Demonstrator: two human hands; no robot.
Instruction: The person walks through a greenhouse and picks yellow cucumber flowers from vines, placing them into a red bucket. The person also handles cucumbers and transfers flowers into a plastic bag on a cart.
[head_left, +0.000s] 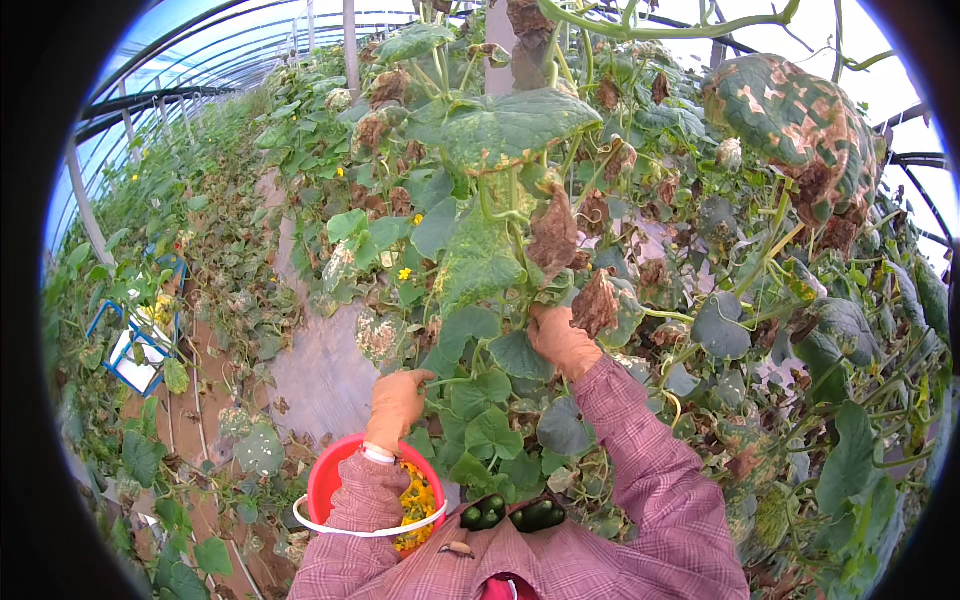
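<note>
My left hand (395, 406), in an orange glove, is at a thin green stem left of the cucumber vine; its fingertips partly overlap leaves, so its hold is unclear. My right hand (561, 341), gloved alike, reaches into the vine beside a withered brown leaf (595, 304), its fingers hidden by foliage. Under my left forearm hangs a red bucket (325, 471) with a white handle (387, 532), holding yellow flowers (417, 501). Dark green cucumbers (538, 515) stick out of pockets at the front of my checked garment.
Cucumber vines with green and scorched leaves (802, 127) crowd the front and right. At left, a blue-framed stand with a white panel (137, 358) stands among plants by a strip of bare soil (214, 375). A pale post (351, 49) rises behind, under the greenhouse's arched frame.
</note>
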